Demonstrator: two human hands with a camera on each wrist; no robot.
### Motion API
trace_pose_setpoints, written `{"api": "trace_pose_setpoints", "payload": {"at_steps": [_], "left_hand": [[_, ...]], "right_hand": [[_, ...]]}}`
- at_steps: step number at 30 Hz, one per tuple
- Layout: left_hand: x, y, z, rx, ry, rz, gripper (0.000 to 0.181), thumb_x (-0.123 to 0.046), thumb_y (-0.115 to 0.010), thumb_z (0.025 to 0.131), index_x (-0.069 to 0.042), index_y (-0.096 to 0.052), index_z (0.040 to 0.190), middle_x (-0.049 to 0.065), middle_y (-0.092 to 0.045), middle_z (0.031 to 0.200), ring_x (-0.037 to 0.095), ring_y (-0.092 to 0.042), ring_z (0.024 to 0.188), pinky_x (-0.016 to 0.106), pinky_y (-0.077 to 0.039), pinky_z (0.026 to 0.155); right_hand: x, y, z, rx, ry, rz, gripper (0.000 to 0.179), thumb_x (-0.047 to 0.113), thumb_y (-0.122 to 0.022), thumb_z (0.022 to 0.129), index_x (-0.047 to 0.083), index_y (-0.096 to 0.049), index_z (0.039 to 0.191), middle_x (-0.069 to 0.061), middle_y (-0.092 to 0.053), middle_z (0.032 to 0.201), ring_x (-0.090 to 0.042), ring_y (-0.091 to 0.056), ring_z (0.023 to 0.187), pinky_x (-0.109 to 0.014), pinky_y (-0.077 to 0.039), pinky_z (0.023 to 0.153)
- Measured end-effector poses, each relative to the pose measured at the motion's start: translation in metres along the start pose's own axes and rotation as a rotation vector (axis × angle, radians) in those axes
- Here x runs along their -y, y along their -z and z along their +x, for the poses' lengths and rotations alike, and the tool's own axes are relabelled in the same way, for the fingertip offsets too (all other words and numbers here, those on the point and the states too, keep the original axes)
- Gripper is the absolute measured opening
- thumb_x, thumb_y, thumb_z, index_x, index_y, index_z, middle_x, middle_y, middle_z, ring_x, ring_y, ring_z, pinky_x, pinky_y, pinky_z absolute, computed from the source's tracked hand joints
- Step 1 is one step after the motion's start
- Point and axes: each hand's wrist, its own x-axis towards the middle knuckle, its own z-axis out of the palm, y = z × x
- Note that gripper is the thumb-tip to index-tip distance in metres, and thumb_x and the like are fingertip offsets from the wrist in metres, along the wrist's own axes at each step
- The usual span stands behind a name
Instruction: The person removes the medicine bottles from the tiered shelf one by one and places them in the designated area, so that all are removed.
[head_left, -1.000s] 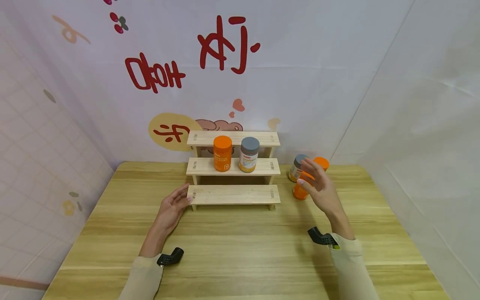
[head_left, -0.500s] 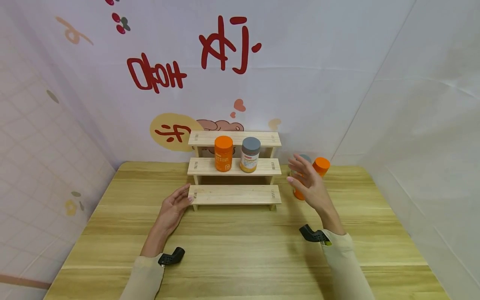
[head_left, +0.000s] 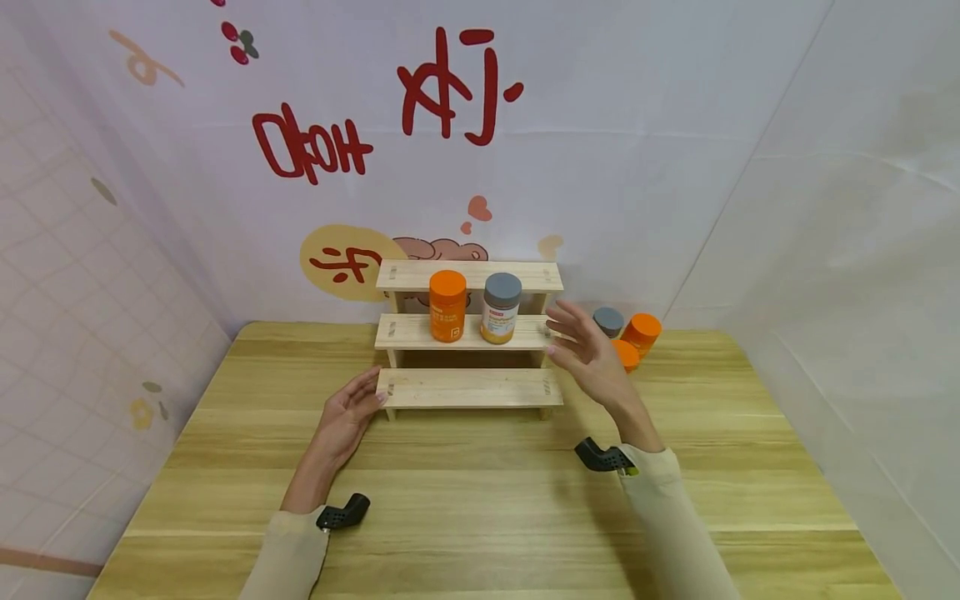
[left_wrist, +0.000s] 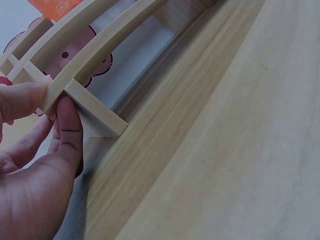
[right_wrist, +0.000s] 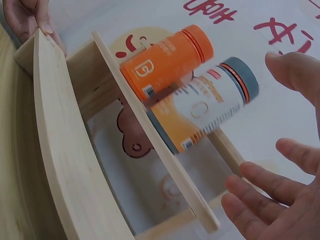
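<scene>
Along the worktop's back edge (head_left: 307, 332), we see the rack (head_left: 468, 388) stretching; left hand (head_left: 347, 421) pinches its left end, right hand (head_left: 597, 363) spreads, empty.

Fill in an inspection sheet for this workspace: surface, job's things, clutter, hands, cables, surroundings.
Surface: wood-grain table, bearing a three-step wooden rack.
Job's things: orange jar and grey-lidded jar upright on the middle step; three more jars right of the rack.
Clutter: nothing seen.
Left hand: pinches the left end of the lowest step.
Right hand: holds nothing, near the middle step's right end.
Cables: nothing seen.
Surroundings: white backdrop with red lettering.
</scene>
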Motion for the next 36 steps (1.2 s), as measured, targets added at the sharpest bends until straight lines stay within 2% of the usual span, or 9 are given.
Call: {"api": "trace_pose_setpoints", "payload": {"at_steps": [4, 14, 21, 31, 36], "left_hand": [[0.000, 0.001, 0.000, 0.009, -0.005, 0.003, 0.069, -0.001, -0.064, 0.099, 0.001, -0.031, 0.159, 0.000, -0.057, 0.122, 0.003, -0.060, 0.111, 0.014, -0.054, 0.094], [0.001, 0.001, 0.002, 0.004, 0.040, 0.029, 0.067, 0.000, -0.061, 0.100, -0.003, -0.031, 0.160, 0.006, -0.048, 0.136, 0.002, -0.056, 0.117, 0.013, -0.051, 0.096], [0.000, 0.001, 0.002, 0.005, 0.056, 0.033, 0.067, -0.001, -0.061, 0.101, -0.004, -0.030, 0.161, 0.008, -0.044, 0.140, 0.002, -0.054, 0.118, 0.013, -0.050, 0.097], [0.002, 0.002, 0.003, 0.005, 0.030, 0.023, 0.068, -0.002, -0.062, 0.100, -0.003, -0.031, 0.160, 0.001, -0.052, 0.128, 0.003, -0.058, 0.114, 0.014, -0.053, 0.095], [0.001, 0.001, 0.002, 0.011, 0.024, 0.020, 0.067, -0.002, -0.063, 0.100, -0.004, -0.032, 0.160, 0.000, -0.053, 0.127, 0.003, -0.059, 0.115, 0.014, -0.053, 0.095]], "right_hand": [[0.002, -0.008, 0.008, 0.012, -0.004, 0.006, 0.071, 0.010, -0.069, 0.099, 0.018, -0.034, 0.160, -0.013, -0.045, 0.158, -0.039, -0.044, 0.144, -0.059, -0.035, 0.120], [0.005, -0.022, 0.026, 0.024, -0.015, 0.022, 0.071, 0.012, -0.069, 0.098, 0.016, -0.034, 0.160, -0.018, -0.046, 0.156, -0.039, -0.045, 0.145, -0.058, -0.034, 0.122], [0.007, -0.033, 0.040, 0.032, -0.036, 0.046, 0.068, 0.012, -0.068, 0.099, 0.015, -0.036, 0.159, -0.018, -0.049, 0.152, -0.037, -0.045, 0.143, -0.062, -0.030, 0.122], [0.008, -0.049, 0.057, 0.003, -0.103, -0.002, 0.066, 0.018, -0.072, 0.098, 0.017, -0.041, 0.156, -0.016, -0.055, 0.146, -0.034, -0.054, 0.135, -0.048, -0.044, 0.117], [0.005, -0.055, 0.062, -0.017, -0.144, -0.037, 0.065, 0.021, -0.073, 0.096, 0.017, -0.044, 0.154, -0.015, -0.058, 0.143, -0.032, -0.057, 0.132, -0.046, -0.046, 0.115]]}}
